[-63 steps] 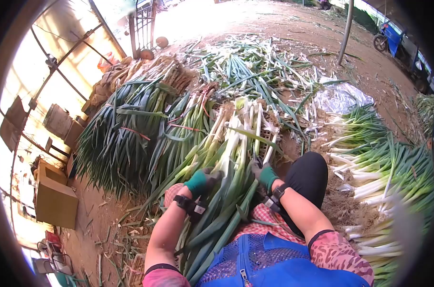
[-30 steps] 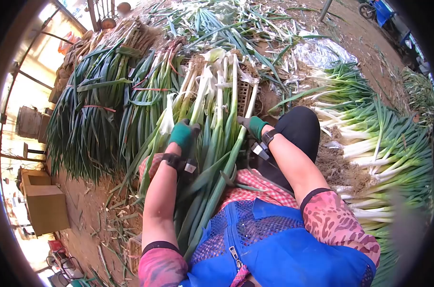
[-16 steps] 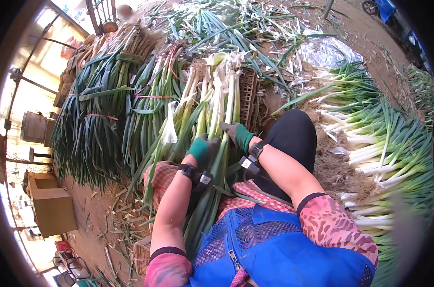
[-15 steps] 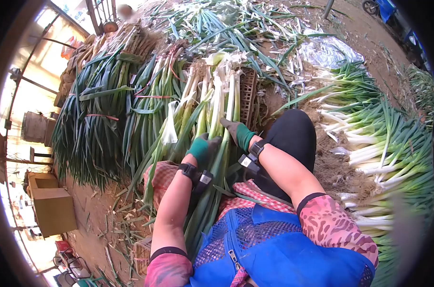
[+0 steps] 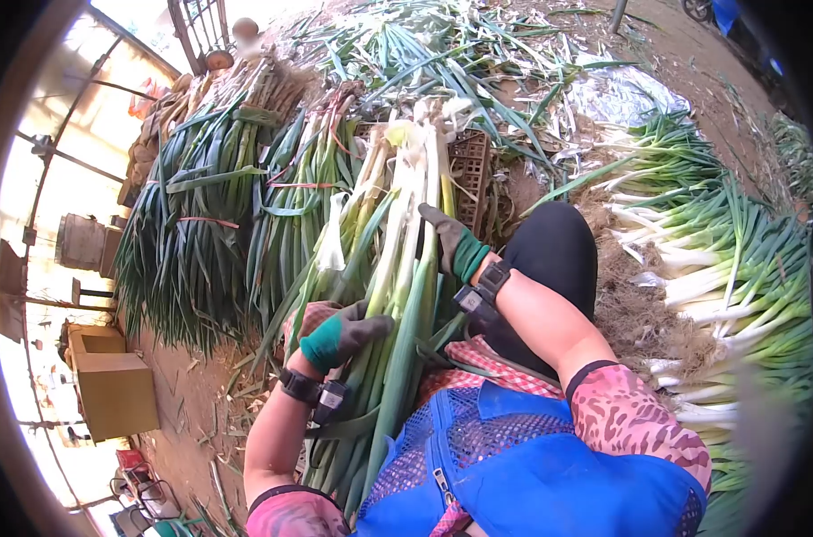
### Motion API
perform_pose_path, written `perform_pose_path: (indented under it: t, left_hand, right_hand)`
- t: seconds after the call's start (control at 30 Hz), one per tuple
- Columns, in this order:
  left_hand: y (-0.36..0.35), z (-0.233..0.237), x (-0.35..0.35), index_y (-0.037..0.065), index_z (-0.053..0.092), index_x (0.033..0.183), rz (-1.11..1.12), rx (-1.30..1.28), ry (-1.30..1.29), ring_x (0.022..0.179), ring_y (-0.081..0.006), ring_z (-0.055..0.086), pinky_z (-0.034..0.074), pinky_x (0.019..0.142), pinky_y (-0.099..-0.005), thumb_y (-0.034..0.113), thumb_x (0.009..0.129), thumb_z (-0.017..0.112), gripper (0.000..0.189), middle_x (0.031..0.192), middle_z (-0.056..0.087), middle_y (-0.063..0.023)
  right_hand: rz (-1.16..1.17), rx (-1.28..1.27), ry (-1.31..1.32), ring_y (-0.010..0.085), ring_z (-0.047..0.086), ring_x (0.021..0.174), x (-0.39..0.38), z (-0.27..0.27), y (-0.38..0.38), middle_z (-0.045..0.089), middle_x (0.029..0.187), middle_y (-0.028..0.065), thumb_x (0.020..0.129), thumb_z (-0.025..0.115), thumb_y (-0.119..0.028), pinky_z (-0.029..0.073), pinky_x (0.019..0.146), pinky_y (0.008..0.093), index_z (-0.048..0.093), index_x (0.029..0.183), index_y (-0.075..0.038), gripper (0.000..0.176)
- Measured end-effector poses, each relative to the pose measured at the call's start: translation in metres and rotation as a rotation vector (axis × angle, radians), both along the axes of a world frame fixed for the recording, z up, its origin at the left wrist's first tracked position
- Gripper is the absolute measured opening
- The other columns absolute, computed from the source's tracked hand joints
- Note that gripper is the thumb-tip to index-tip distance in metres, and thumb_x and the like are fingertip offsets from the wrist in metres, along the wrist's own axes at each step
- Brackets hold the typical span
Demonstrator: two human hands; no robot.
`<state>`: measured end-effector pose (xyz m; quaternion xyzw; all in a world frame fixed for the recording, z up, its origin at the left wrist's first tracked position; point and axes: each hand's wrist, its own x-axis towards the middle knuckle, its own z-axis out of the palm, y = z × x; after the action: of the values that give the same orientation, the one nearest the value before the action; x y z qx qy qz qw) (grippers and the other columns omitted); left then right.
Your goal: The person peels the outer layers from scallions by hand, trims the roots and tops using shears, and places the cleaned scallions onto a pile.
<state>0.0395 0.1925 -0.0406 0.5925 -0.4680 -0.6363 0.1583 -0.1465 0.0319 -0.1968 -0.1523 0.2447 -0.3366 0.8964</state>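
Note:
Long leeks (image 5: pixel 411 192) lie in a loose bundle across my lap, white root ends pointing away and green leaves running down toward my vest. My left hand (image 5: pixel 346 336), in a green and grey glove, is closed on the green leaves at the bundle's left side. Higher up, my gloved right hand (image 5: pixel 453 242) grips the bundle's right side along the pale stalks, its thumb lying on top; the other fingers are partly hidden. A pale peeled leaf (image 5: pixel 333 234) hangs at the left of the bundle.
Tied leek bundles (image 5: pixel 187 233) are stacked on the left. A brown plastic crate (image 5: pixel 469 170) stands behind the stalks. Loose leeks (image 5: pixel 720 268) lie in a long row on the right, near silvery sheeting (image 5: pixel 630 94). Leaf scraps (image 5: pixel 442 45) cover the far ground. A wooden box (image 5: pixel 111 380) sits at lower left.
My left hand has slid down the leaves toward my body and to the left. My right hand stays at the stalks, slightly shifted. The whole view has moved a little.

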Motion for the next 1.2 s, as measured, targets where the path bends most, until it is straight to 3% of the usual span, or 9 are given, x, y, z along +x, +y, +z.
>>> perform_pose_path:
  t: [0.17,0.3,0.37,0.47,0.57,0.63,0.83,1.0,1.2]
  left_hand:
    - [0.014,0.0,0.013,0.003,0.066,0.112,0.093,-0.081,0.05,0.084,-0.0085,0.061,0.05,0.076,-0.025,0.028,0.089,0.067,0.034,0.097,0.067,-0.0006]
    - [0.001,0.012,0.024,0.001,0.065,0.101,0.57,-0.084,0.175,0.075,-0.0107,0.061,0.05,0.069,-0.0257,0.025,0.092,0.062,0.026,0.082,0.065,-0.0038]
    - [-0.014,-0.039,0.058,-0.001,0.061,0.114,0.247,-0.363,0.051,0.086,-0.018,0.066,0.052,0.08,-0.0282,0.019,0.094,0.057,0.028,0.096,0.066,-0.0115]
    - [-0.032,-0.075,0.046,0.005,0.056,0.129,-0.089,-0.647,-0.205,0.091,-0.0292,0.066,0.053,0.084,-0.0328,0.011,0.092,0.055,0.038,0.106,0.064,-0.0176]
    - [-0.045,-0.076,0.022,0.012,0.056,0.133,-0.711,-0.961,-0.663,0.092,-0.0397,0.064,0.053,0.084,-0.0375,0.006,0.088,0.06,0.046,0.111,0.063,-0.0213]
    - [-0.048,-0.067,0.013,0.018,0.061,0.127,-0.543,-0.687,-0.436,0.095,-0.0378,0.064,0.052,0.085,-0.0358,0.007,0.088,0.062,0.041,0.115,0.062,-0.0226]
    - [-0.057,-0.118,0.019,0.006,0.063,0.121,-0.13,-0.311,-0.342,0.09,-0.0305,0.066,0.051,0.08,-0.0357,0.03,0.085,0.072,0.045,0.103,0.065,-0.024]
    - [-0.088,-0.105,-0.009,-0.017,0.057,0.115,0.088,-0.08,-0.498,0.096,-0.0264,0.066,0.05,0.082,-0.0344,0.067,0.068,0.076,0.099,0.104,0.067,-0.0218]
    - [-0.114,-0.123,-0.065,-0.009,0.048,0.131,-0.075,-0.218,-0.859,0.114,-0.0363,0.062,0.05,0.097,-0.0416,0.059,0.066,0.078,0.099,0.124,0.061,-0.027]
  right_hand:
    - [-0.407,-1.188,0.558,0.0252,0.059,0.119,-0.015,-0.006,0.003,0.064,0.124,0.0162,0.102,0.047,-0.018,0.044,0.105,0.0364,0.063,0.12,0.002,0.031]
    - [-0.476,-1.346,-0.113,0.0381,0.052,0.126,-0.02,0.042,0.012,0.06,0.129,0.0211,0.1,0.05,-0.037,0.038,0.11,0.0475,0.062,0.12,0.003,0.046]
    - [-0.459,-1.566,-0.006,0.0336,0.057,0.12,-0.006,0.033,0.008,0.064,0.125,0.0186,0.099,0.055,-0.025,0.042,0.107,0.0415,0.063,0.12,-0.002,0.032]
    - [-0.05,-0.529,0.481,0.0253,0.063,0.103,0.034,0.005,0.019,0.067,0.114,0.0191,0.091,0.064,-0.032,0.048,0.092,0.0343,0.055,0.124,0.007,0.052]
    - [-0.041,-0.592,0.74,0.0284,0.065,0.093,0.033,0.048,0.043,0.065,0.111,0.0224,0.09,0.066,-0.042,0.049,0.089,0.0356,0.051,0.127,0.009,0.065]
    - [0.14,-1.094,0.99,0.0322,0.067,0.09,0.02,-0.007,0.025,0.066,0.1,0.0281,0.093,0.061,-0.045,0.051,0.084,0.0405,0.059,0.123,0.001,0.055]
    - [-0.274,-0.49,1.607,0.0355,0.068,0.099,-0.018,-0.065,-0.001,0.07,0.094,0.0244,0.093,0.061,-0.042,0.051,0.085,0.0412,0.065,0.108,0.0,0.045]
    - [0.05,-0.264,1.545,0.0368,0.066,0.104,-0.035,-0.096,-0.016,0.068,0.11,0.0253,0.081,0.074,-0.043,0.05,0.09,0.042,0.062,0.115,0.003,0.059]
    - [0.101,-0.422,1.382,0.0354,0.064,0.109,-0.041,-0.088,-0.011,0.066,0.118,0.0238,0.079,0.075,-0.04,0.049,0.093,0.0402,0.063,0.118,0.003,0.059]
